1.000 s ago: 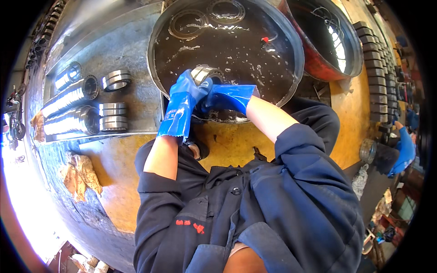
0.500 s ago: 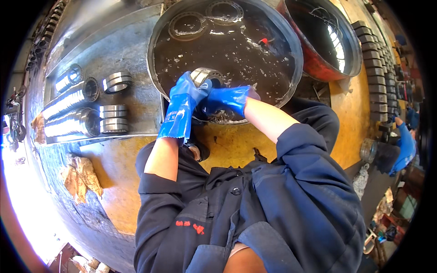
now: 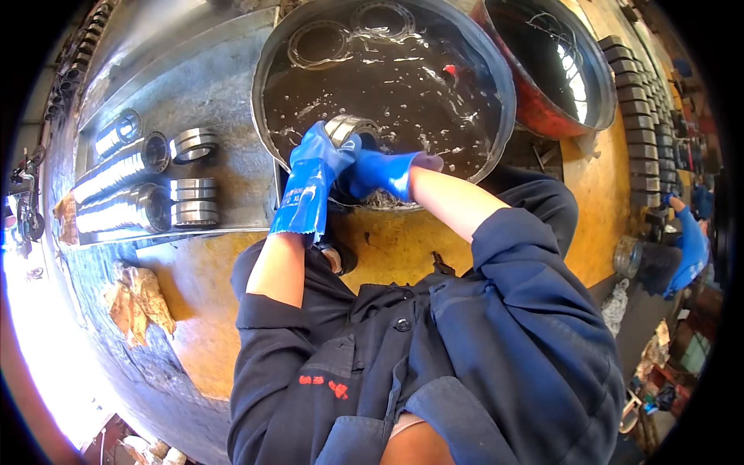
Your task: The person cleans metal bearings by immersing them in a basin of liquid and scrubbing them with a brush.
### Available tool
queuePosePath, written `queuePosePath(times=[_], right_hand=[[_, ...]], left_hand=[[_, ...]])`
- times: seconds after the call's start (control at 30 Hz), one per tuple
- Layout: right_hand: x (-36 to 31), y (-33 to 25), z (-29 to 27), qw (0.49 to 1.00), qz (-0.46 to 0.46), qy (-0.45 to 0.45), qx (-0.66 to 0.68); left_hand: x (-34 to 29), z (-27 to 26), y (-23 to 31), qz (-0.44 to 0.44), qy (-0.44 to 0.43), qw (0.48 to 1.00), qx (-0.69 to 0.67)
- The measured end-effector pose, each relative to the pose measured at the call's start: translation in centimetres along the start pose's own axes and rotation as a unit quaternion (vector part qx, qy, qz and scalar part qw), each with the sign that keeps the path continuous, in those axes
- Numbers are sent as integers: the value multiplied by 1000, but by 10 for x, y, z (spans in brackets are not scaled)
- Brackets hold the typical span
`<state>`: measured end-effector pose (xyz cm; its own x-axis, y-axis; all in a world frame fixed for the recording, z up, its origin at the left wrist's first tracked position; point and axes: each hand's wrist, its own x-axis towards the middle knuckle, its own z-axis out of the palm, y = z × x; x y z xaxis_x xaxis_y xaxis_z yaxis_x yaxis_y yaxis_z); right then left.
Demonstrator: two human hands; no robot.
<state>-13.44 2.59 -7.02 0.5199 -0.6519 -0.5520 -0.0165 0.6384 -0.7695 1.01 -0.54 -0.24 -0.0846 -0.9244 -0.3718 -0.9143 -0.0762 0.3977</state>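
A shiny steel bearing ring (image 3: 350, 128) is held over the near left part of a round metal tub (image 3: 258, 108) of dark liquid. My left hand (image 3: 324, 151), in a long blue rubber glove, is closed around the ring's left side. Against the ring's lower right side is my right hand (image 3: 376, 172), in a matching blue glove. Its fingers are hidden behind the ring and the left glove, so their grip does not show. Two large rings (image 3: 319, 44) lie in the liquid at the tub's far side, and a small red thing (image 3: 450, 70) shows at the right.
Left of the tub, a metal tray (image 3: 225, 93) bears rows of bearing rings (image 3: 124, 167) and a few single ones (image 3: 194, 145). A red drum (image 3: 535, 101) stands at the right, near stacked dark blocks (image 3: 639, 132). Stained gloves (image 3: 139, 302) lie at lower left. Another person (image 3: 688, 248) is far right.
My right hand and forearm have shifted slightly left. The ring stays about where it was in my left hand. A single ring on the tray has moved slightly left, and the liquid's ripples differ.
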Motion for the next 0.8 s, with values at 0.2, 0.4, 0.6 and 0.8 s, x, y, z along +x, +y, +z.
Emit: queuePosePath(times=[0.2, 0.4, 0.6, 0.8], right_hand=[[-4, 30, -43, 998, 21, 5, 54], [-12, 2, 5, 977, -176, 115, -14], [1, 18, -38, 990, 44, 4, -135], [22, 44, -12, 956, -172, 170, -166]], left_hand=[[-1, -3, 30, 33, -41, 998, -28], [-6, -7, 30, 28, -20, 999, -17], [-9, -17, 28, 15, -44, 998, -35], [-5, 0, 28, 32, 3, 999, -6]])
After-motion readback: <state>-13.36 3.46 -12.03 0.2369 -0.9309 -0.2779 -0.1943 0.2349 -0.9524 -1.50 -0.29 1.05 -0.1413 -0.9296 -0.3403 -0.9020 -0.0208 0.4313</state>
